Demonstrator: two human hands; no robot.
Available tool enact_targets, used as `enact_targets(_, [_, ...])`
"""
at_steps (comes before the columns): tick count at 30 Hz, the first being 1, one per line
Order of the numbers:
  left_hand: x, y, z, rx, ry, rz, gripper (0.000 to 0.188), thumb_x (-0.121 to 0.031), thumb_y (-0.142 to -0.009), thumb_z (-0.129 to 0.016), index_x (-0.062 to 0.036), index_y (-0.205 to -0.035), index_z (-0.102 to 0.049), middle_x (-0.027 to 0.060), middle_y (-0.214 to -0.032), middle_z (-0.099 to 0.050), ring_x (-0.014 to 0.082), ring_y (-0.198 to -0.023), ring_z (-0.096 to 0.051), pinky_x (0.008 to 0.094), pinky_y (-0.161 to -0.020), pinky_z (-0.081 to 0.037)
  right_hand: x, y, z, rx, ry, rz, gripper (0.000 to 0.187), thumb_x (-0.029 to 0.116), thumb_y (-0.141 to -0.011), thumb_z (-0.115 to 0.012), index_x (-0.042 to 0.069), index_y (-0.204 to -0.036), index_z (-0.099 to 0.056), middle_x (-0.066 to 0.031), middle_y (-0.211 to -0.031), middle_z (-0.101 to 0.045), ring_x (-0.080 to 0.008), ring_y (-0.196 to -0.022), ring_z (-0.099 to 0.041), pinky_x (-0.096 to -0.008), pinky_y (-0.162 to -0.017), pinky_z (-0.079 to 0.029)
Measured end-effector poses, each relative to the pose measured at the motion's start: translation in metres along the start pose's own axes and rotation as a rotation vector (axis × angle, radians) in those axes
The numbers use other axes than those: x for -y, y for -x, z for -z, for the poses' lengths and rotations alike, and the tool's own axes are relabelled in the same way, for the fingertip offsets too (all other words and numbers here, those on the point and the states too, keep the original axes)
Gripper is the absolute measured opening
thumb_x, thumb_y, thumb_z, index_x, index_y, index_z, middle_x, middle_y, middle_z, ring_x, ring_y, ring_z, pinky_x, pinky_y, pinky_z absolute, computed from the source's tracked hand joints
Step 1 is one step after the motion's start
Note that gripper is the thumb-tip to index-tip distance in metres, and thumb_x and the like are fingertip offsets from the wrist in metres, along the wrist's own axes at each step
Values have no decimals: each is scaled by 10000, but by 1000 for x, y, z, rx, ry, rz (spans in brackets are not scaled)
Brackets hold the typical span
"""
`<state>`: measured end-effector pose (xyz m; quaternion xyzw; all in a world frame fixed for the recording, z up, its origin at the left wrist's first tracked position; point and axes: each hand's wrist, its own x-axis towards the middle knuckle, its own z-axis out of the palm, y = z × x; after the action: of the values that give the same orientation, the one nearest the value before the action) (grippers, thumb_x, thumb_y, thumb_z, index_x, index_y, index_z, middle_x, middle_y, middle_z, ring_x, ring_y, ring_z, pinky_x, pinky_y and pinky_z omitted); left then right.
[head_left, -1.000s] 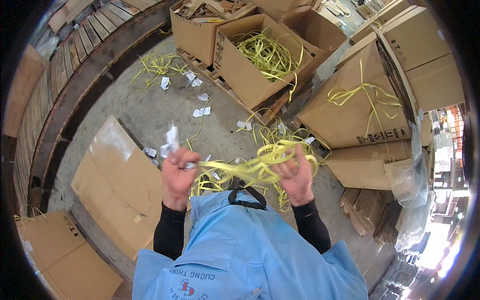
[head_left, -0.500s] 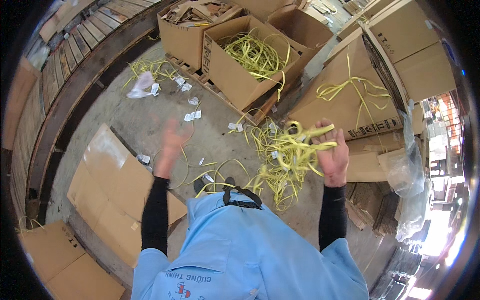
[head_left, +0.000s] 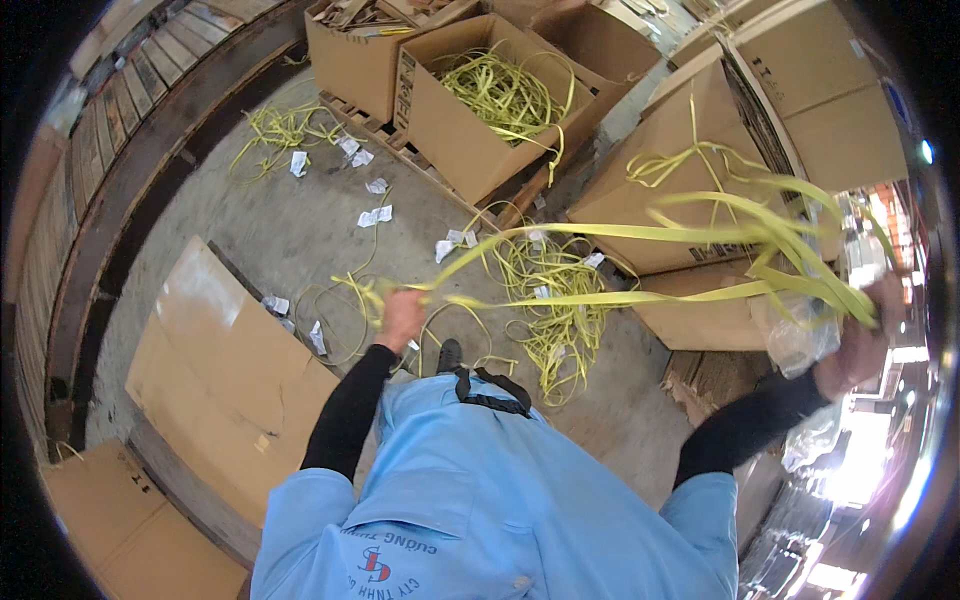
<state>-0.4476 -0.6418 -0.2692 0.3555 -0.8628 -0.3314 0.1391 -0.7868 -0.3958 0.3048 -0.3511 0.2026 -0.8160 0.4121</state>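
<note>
- Clamped in the left hand [head_left: 403,318], low in the view and near the middle: one end of the yellow straps [head_left: 640,234], with short loose lengths beyond the closed fingers.
- Clamped in the right hand [head_left: 868,335], at long reach to the right: the other end of the same straps. Blurred by motion; cannot tell exact finger placement.
- Changed within the last half second: left hand, from free and well apart from the straps to closed around them.
- Changed likewise: right hand, from a loose hold over the floor to a hold far out, in view to the right of the large carton [head_left: 635,190].
- Altered in shape: yellow straps, from a curled bunch at the right palm to long strands spanning both hands, slightly bowed.
- Gone from the view over the far-left strap pile [head_left: 283,128]: white wad. Cannot tell its landing place.
- Judged from these changes: straps now held at two points and drawn out lengthwise, with better control; crossed loops near the right hand liable to snag.
- Located below the strands, on the floor [head_left: 290,225]: tangled strap heap [head_left: 560,345], largely unchanged, near white paper slips [head_left: 375,216].
- Unmoved on the pallet [head_left: 378,130] beyond: open box [head_left: 455,140], containing more strap.
</note>
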Motion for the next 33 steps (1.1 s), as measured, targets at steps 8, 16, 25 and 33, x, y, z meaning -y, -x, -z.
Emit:
enact_targets(8, [59,3,96,-547,37,198,311,-279,-957,-563,12,-1037,-640,136,-838,-698,291,-718,-668,424,-651,-521,136,77,174,-261,151,15,279,205,-1032,-443,-16,-1073,-609,23,-605,-347,-72,-567,-376,-249,-534,-361])
enact_targets(16, [-59,-21,198,225,1192,476,344,-363,-980,-576,-22,-1020,-600,100,-761,-688,60,-404,-472,225,-335,-354,-37,174,308,-1112,172,-478,860,617,-912,-522,-45,-1419,-311,-256,-1370,-452,-411,-1224,-489,-551,-998,-447])
enact_targets(25, [-184,-9,238,637,1993,356,270,-200,-989,-505,-41,-1206,-526,277,-918,-661,178,-492,-608,253,-382,-441,-263,82,90,-44,1009,-495,728,225,-879,-691,-38,-1456,-334,-182,-1417,-480,-277,-1304,-474,-409,-1096,-365])
enact_targets(33, [-230,2,236,318,1905,211,282,-297,-1018,-492,-36,-1123,-475,135,-877,-647,197,-535,-648,250,-424,-491,-322,43,1,71,892,-286,450,89,-750,-814,35,-1166,-653,-127,-1244,-576,-219,-1094,-598,-344,-894,-505])
